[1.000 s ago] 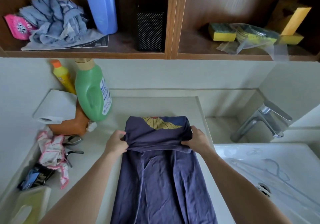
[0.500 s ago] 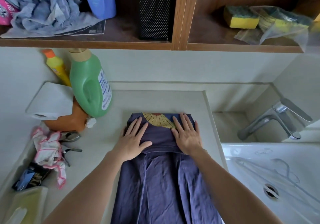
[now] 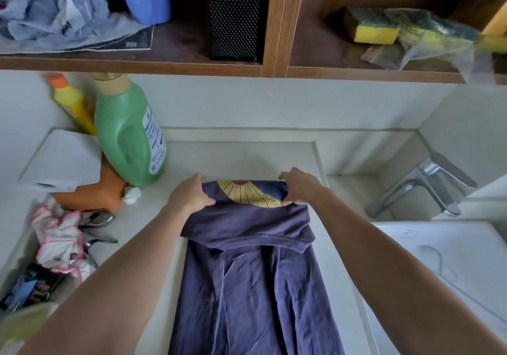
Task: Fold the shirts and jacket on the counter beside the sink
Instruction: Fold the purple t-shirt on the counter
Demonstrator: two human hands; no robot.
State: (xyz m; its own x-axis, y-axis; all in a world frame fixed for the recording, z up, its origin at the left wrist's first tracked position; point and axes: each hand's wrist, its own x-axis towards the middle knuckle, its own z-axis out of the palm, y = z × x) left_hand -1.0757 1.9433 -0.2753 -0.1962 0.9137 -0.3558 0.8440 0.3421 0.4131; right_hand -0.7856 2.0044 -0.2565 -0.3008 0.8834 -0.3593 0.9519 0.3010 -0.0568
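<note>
Both hands gripping the far fold of the purple shirt (image 3: pixel 247 272).

I see the shirt lying lengthwise on the counter (image 3: pixel 241 159), just left of the sink (image 3: pixel 452 258); my left hand (image 3: pixel 189 192) and right hand (image 3: pixel 299 187) each pinch a corner of its folded far end, fingers curled around the cloth.

Home laundry/wash nook: you've got a counter (image 3: pixel 241 157) w/ sink (image 3: pixel 452 258) + tap (image 3: pixel 422 184) at right edge, detergent jug (image 3: pixel 126 140) at back-left corner, sponges (image 3: pixel 373 28) on shelf (image 3: pixel 137 61) above.
</note>
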